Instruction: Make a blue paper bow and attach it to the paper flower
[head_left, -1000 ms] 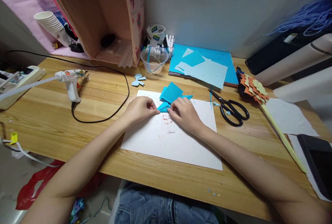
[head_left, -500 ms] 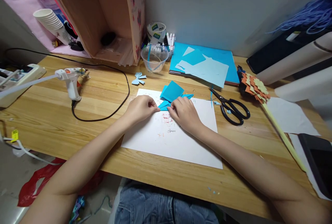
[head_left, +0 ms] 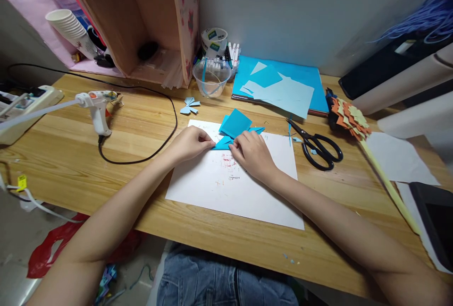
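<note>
A small folded piece of blue paper [head_left: 222, 144] lies between my hands on a white sheet [head_left: 201, 183] marked with coloured strokes. My left hand [head_left: 193, 144] pinches its left corner between thumb and fingers. At its right end my right hand [head_left: 253, 152] presses with curled fingers and thumb, hiding that part of the piece. Just behind it rest blue paper squares [head_left: 236, 123], with another pointed blue fold [head_left: 256, 130] peeking out past my right hand.
Black scissors [head_left: 316, 145] lie right of the sheet. A glue gun [head_left: 99, 110] with its black cord stands at left. Behind are a light-blue paper bow [head_left: 190, 105], a clear plastic bowl [head_left: 211, 79], a blue folder [head_left: 300, 72] with paper scraps, and a paper flower [head_left: 350, 117].
My left hand has shifted slightly left along the folded piece's edge, showing more of the blue paper. My right hand stays in about the same place.
</note>
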`<state>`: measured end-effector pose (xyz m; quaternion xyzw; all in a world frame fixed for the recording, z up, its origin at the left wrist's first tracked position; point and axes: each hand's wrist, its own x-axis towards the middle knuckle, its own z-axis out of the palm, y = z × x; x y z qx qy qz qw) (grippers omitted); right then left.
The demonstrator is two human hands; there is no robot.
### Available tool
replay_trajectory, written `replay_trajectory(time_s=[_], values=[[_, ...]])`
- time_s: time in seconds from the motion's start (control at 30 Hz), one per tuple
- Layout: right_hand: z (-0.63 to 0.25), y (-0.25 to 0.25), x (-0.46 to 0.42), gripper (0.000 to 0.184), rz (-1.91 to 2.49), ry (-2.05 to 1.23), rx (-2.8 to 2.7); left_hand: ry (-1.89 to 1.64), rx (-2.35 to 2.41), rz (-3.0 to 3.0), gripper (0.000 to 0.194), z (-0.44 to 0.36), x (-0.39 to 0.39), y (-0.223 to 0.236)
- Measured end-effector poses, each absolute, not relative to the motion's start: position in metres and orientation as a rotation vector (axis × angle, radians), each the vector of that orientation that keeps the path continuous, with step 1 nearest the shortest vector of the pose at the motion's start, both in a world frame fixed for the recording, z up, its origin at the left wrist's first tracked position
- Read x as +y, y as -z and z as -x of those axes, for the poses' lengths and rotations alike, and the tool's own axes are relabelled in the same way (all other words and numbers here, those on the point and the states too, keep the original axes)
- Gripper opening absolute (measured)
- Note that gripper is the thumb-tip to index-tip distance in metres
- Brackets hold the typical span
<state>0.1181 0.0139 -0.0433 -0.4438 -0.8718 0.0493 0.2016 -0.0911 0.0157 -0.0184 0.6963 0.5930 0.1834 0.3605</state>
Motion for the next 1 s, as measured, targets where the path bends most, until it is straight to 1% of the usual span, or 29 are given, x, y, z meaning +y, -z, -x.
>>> replay_trajectory(time_s=[0.33, 0.73, 1.0], values=[[-0.118, 0.043, 0.013, 0.018, 1.256, -0.136, -2.442, -0.466, 1.535, -1.766, 0.019, 0.09, 0.015, 0.018], [-0.118, 0.045, 0.013, 0.019, 1.285, -0.021, -2.499, -0.446, 1.642, -1.869, 0.016, 0.083, 0.006, 0.015], [-0.118, 0.044, 0.013, 0.019, 1.306, -0.012, -2.516, -0.388, 1.689, -1.898, 0.014, 0.08, 0.006, 0.011]])
